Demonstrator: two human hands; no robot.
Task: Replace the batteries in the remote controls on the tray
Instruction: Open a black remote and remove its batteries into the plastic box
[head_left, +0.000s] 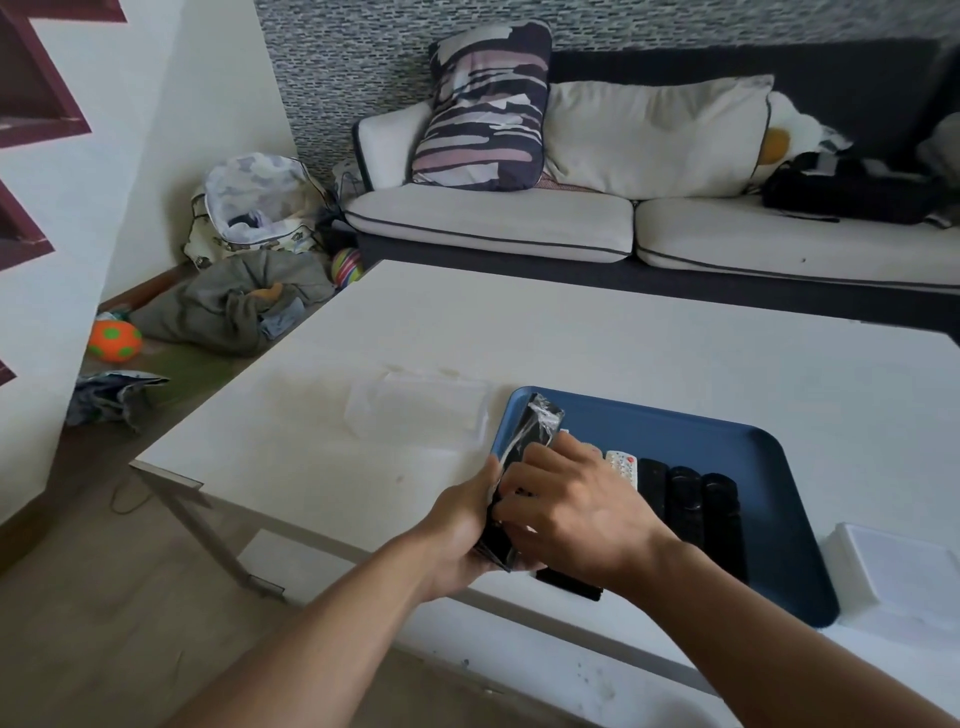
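Head view: both hands, left and right, curl around one plastic-wrapped black remote over the tray's left edge. Four remotes lie on the tray: one white, three black.

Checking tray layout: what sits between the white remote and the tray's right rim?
In the head view, three black remotes lie side by side between the white remote and the blue tray's right rim, then bare tray.
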